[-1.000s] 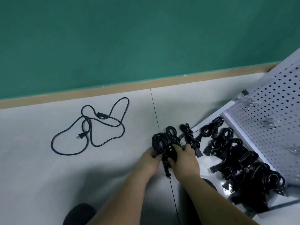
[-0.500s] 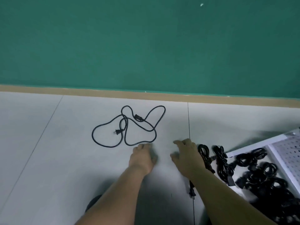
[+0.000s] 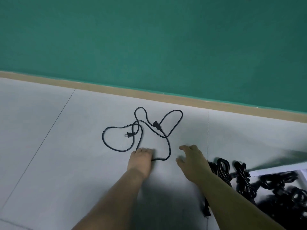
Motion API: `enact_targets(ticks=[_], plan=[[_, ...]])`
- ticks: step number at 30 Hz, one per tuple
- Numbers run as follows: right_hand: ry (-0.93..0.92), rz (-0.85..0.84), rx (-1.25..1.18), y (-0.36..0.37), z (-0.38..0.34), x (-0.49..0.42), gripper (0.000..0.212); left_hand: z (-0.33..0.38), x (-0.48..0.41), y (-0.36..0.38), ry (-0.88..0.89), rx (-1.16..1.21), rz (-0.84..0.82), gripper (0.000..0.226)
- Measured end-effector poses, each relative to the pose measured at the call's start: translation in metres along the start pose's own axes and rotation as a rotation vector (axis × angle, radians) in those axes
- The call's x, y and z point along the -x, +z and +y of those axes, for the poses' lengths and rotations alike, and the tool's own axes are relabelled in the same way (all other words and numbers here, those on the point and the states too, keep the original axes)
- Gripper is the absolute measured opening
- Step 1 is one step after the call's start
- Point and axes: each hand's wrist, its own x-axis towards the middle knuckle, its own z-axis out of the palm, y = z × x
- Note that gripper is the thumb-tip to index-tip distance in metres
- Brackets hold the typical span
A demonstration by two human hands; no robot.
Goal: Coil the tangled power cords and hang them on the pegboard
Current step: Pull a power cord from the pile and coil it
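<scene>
Gathering the loose, tangled black rubber power cord (image 3: 156, 125) off the pale grey floor (image 3: 66, 163) was the step in hand. It lay at 12 o'clock from the left hand (image 3: 141, 159). The left grip covered the cord's near bend, fingers bent down; pinching or only pressing, cannot tell. Right hand (image 3: 193, 161), at 3 o'clock, fingers spread, touched nothing. Next probably: lift an end, wind loops. Coiled black cord bundles (image 3: 222, 168) sat at 4 o'clock.

Right edge crops the blurred coiled cords (image 3: 244, 178) and pegboard (image 3: 279, 168).
</scene>
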Motion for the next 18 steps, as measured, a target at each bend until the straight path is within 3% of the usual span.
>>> enact_targets(ticks=[4,9,13,18], plan=[[0.024,-0.034,-0.155,-0.006,-0.015,-0.002,0.053,0.001,0.011,-0.025,0.112,0.209,0.174,0.013],[0.096,0.051,-0.536,-0.032,-0.051,-0.004,0.047,0.0,0.019,-0.085,0.092,0.522,0.352,0.006],[0.025,0.178,-0.789,-0.076,-0.088,0.011,0.036,0.007,0.043,-0.152,0.107,0.675,0.34,0.003],[-0.182,0.259,-0.777,-0.156,-0.134,0.052,0.045,0.023,0.087,-0.244,0.121,0.864,0.362,0.007]])
